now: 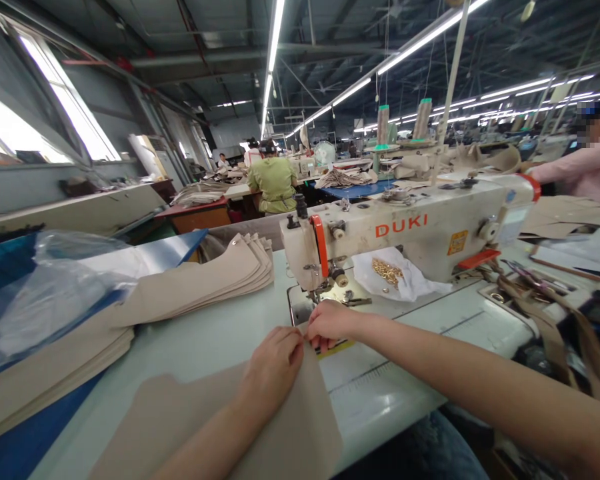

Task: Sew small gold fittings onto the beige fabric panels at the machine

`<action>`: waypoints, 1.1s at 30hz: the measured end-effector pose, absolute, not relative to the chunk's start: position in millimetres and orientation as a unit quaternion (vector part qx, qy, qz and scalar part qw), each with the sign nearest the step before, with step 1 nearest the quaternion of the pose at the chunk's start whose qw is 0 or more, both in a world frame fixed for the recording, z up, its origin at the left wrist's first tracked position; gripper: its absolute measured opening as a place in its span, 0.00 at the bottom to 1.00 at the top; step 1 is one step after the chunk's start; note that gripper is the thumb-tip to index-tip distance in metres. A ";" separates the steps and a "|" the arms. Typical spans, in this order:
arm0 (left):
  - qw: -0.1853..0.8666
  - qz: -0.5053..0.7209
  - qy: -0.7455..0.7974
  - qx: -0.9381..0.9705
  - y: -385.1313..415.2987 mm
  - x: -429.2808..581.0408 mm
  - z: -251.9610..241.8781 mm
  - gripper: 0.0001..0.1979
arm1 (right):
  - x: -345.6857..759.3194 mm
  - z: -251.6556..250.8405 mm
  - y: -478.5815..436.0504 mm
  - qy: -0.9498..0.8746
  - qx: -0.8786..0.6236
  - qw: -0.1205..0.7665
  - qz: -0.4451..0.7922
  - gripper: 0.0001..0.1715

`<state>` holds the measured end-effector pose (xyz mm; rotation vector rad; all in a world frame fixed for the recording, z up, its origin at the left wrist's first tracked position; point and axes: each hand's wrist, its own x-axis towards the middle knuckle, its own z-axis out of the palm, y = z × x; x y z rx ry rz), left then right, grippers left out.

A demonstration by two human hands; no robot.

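Observation:
A beige fabric piece (300, 413) lies on the pale green sewing table (215, 333) in front of me. My left hand (273, 367) rests on its far edge with the fingers curled down on the cloth. My right hand (330, 323) pinches the same edge of the fabric, just in front of the needle area (317, 293) of the white DUKI sewing machine (405, 233). Both hands meet at the fabric's top corner.
A stack of cut beige pieces (190, 287) lies to the left, partly under clear plastic (45, 293). Behind the needle, gold eyelets (387, 272) sit on white cloth. Beige straps (540, 313) lie to the right. Another person's sleeve (580, 173) shows at the right, and a seated worker (275, 183) is farther back.

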<state>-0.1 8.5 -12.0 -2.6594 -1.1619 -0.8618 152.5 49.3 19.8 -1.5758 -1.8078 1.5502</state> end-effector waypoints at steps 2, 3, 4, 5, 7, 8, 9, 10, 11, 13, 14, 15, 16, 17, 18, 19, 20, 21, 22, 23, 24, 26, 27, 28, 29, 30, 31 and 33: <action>0.053 -0.279 -0.392 -0.875 8.7 0.7 -11.1 0.09 | 153.3 19.8 49.7 -0.649 -0.547 0.130 0.513 0.13; 0.052 -0.276 -0.394 -0.875 9.0 1.0 -10.9 0.09 | 154.7 19.6 49.3 -0.664 -0.546 0.128 0.494 0.12; 0.051 -0.276 -0.396 -0.875 9.4 1.2 -10.9 0.09 | 157.0 18.9 48.4 -0.681 -0.544 0.135 0.471 0.11; 0.050 -0.277 -0.398 -0.873 9.7 1.3 -11.1 0.09 | 160.1 17.9 46.8 -0.700 -0.542 0.149 0.441 0.10; 0.050 -0.280 -0.401 -0.871 10.3 1.3 -11.7 0.08 | 168.3 13.9 42.1 -0.734 -0.535 0.190 0.371 0.08; 0.048 -0.282 -0.403 -0.869 10.5 1.3 -11.9 0.08 | 172.9 10.8 39.3 -0.747 -0.532 0.209 0.340 0.08; 0.045 -0.284 -0.405 -0.868 10.6 1.3 -12.1 0.08 | 177.5 6.9 36.5 -0.761 -0.523 0.226 0.311 0.08; 0.043 -0.287 -0.406 -0.866 10.6 1.3 -12.3 0.08 | 181.8 2.5 33.7 -0.780 -0.505 0.239 0.280 0.08; 0.039 -0.290 -0.406 -0.866 10.5 1.3 -12.3 0.09 | 185.6 -2.3 31.3 -0.804 -0.481 0.250 0.246 0.08; 0.032 -0.299 -0.404 -0.864 10.3 1.4 -12.3 0.09 | 190.8 -11.4 27.7 -0.860 -0.410 0.265 0.152 0.09; 0.029 -0.302 -0.402 -0.864 10.1 1.3 -12.2 0.09 | 192.2 -14.8 26.5 -0.881 -0.377 0.266 0.106 0.09; 0.025 -0.302 -0.402 -0.864 10.0 1.3 -12.2 0.09 | 192.9 -17.1 25.5 -0.895 -0.353 0.263 0.070 0.09; 0.021 -0.302 -0.402 -0.864 9.8 1.2 -12.2 0.09 | 193.0 -18.2 24.8 -0.903 -0.343 0.255 0.048 0.10; 0.018 -0.301 -0.402 -0.865 9.6 1.1 -12.3 0.09 | 192.8 -18.2 24.2 -0.907 -0.338 0.248 0.035 0.10; 0.016 -0.300 -0.402 -0.865 9.5 1.1 -12.5 0.09 | 192.5 -17.4 23.7 -0.910 -0.336 0.242 0.028 0.10; 0.015 -0.301 -0.401 -0.865 9.5 1.1 -12.7 0.09 | 192.1 -16.1 23.2 -0.912 -0.335 0.236 0.024 0.10; 0.015 -0.303 -0.399 -0.865 9.5 1.2 -13.0 0.09 | 191.7 -14.7 22.7 -0.914 -0.333 0.231 0.021 0.10; 0.015 -0.307 -0.397 -0.865 9.6 1.3 -13.3 0.09 | 191.5 -13.4 22.3 -0.916 -0.331 0.226 0.018 0.10; 0.016 -0.310 -0.395 -0.864 9.8 1.5 -13.6 0.09 | 191.3 -12.4 21.9 -0.918 -0.328 0.221 0.015 0.10; 0.017 -0.313 -0.394 -0.864 10.1 1.7 -13.8 0.10 | 191.2 -11.8 21.6 -0.921 -0.324 0.216 0.011 0.10; 0.016 -0.314 -0.395 -0.863 10.4 1.9 -14.0 0.09 | 191.1 -11.4 21.5 -0.923 -0.322 0.210 0.007 0.10; 0.015 -0.312 -0.396 -0.863 11.2 2.0 -14.2 0.09 | 191.0 -11.0 21.6 -0.927 -0.316 0.200 -0.002 0.11; 0.013 -0.311 -0.396 -0.864 11.5 1.9 -14.1 0.09 | 191.1 -10.7 21.8 -0.930 -0.313 0.194 -0.007 0.11; 0.010 -0.308 -0.395 -0.865 11.8 1.7 -14.0 0.09 | 191.4 -10.1 22.0 -0.932 -0.309 0.187 -0.012 0.10; 0.008 -0.304 -0.395 -0.867 11.9 1.5 -13.8 0.09 | 192.3 -9.2 22.2 -0.935 -0.305 0.180 -0.019 0.10; 0.006 -0.300 -0.395 -0.868 12.0 1.2 -13.6 0.08 | 193.7 -8.0 22.3 -0.938 -0.299 0.173 -0.027 0.09; 0.003 -0.297 -0.395 -0.869 12.1 1.0 -13.5 0.08 | 195.8 -6.7 22.0 -0.942 -0.291 0.164 -0.036 0.09; 0.001 -0.294 -0.397 -0.870 12.1 0.6 -13.5 0.09 | 202.0 -3.6 19.5 -0.950 -0.272 0.144 -0.052 0.08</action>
